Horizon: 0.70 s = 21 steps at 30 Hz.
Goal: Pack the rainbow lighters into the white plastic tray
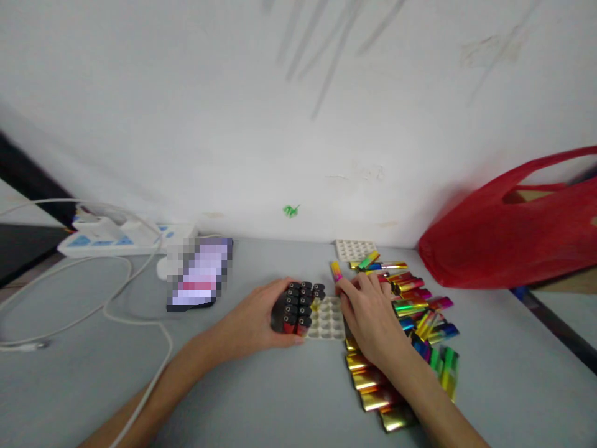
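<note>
My left hand (261, 314) is wrapped around the left side of a block of standing lighters (298, 305). Their black tops face up, and they sit in rows in a pale tray with round pockets (326, 320). On the tray's right, my right hand (370, 311) has its fingers closed on the lower end of a yellow and pink lighter (335, 270), which tilts up beyond the fingertips. Beneath and beside that hand lies a spread of shiny metallic lighters (410, 308) in gold, red, green and blue. The right forearm hides part of the pile.
A second pocketed tray (354, 250) lies by the wall. To the left are a phone with a blurred screen (200, 274), a white power strip (125, 239) and a loose white cable (109, 298). A red bag (508, 230) stands at the right.
</note>
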Tool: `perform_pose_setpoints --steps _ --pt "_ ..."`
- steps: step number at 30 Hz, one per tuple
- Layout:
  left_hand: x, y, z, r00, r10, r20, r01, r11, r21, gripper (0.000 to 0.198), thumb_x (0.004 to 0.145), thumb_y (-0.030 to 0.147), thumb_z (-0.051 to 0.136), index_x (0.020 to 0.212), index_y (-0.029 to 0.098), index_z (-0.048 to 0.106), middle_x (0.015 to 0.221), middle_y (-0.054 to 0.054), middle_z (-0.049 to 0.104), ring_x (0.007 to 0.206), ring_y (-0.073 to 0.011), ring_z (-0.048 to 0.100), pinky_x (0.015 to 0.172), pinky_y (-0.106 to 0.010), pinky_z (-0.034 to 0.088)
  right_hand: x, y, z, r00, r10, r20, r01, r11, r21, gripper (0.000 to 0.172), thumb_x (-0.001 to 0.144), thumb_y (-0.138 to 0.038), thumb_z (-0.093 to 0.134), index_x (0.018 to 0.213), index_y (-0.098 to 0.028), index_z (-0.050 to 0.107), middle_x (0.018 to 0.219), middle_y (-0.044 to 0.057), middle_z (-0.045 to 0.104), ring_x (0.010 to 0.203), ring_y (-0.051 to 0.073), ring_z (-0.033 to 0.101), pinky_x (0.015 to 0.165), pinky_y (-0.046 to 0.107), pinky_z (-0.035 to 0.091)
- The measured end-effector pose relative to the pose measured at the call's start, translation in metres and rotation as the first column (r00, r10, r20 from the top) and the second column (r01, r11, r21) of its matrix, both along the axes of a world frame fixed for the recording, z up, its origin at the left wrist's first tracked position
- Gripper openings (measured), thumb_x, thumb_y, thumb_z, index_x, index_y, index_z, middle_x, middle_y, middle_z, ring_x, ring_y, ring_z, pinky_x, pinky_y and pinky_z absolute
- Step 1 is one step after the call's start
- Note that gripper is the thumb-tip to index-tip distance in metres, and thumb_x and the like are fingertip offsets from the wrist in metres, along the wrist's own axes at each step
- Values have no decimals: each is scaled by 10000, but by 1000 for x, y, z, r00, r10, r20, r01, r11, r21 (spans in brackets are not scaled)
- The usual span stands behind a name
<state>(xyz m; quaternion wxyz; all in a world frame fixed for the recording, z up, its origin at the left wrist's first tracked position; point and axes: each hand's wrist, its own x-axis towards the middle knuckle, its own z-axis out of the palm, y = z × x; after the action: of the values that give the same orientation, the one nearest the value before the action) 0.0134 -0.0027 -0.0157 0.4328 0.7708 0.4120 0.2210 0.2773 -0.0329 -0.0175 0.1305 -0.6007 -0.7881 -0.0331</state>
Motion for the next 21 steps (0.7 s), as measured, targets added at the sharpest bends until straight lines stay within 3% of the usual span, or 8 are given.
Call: perform_pose_setpoints --steps 7,11,21 --pt "0 0 1 1000 -4 -3 4 1000 13 722 754 314 988 1389 253 650 1294 -52 794 1170 -332 765 994 -393 611 5 5 -15 999 27 -21 -26 999 24 274 1073 -91 536 1250 -191 719 1159 152 696 1110 366 566 947 508 380" --pt "0 0 0 1000 4 -8 -3 1000 15 727 750 359 993 1379 241 649 1301 -65 789 1170 -343 761 967 -391 620 8 8 -21 993 83 -79 -78 995 68 283 1067 -87 587 1279 -223 717 1175 111 716 1133 331 578 966 475 376" --pt "-1 0 0 1000 -5 13 5 1000 4 716 755 342 971 1390 259 651 1299 -59 792 1152 -328 761 982 -393 613 0 0 -1 952 95 -290 -10 960 280 119 1097 -229 652 1170 -264 739 1107 80 688 1086 305 584 961 464 431"
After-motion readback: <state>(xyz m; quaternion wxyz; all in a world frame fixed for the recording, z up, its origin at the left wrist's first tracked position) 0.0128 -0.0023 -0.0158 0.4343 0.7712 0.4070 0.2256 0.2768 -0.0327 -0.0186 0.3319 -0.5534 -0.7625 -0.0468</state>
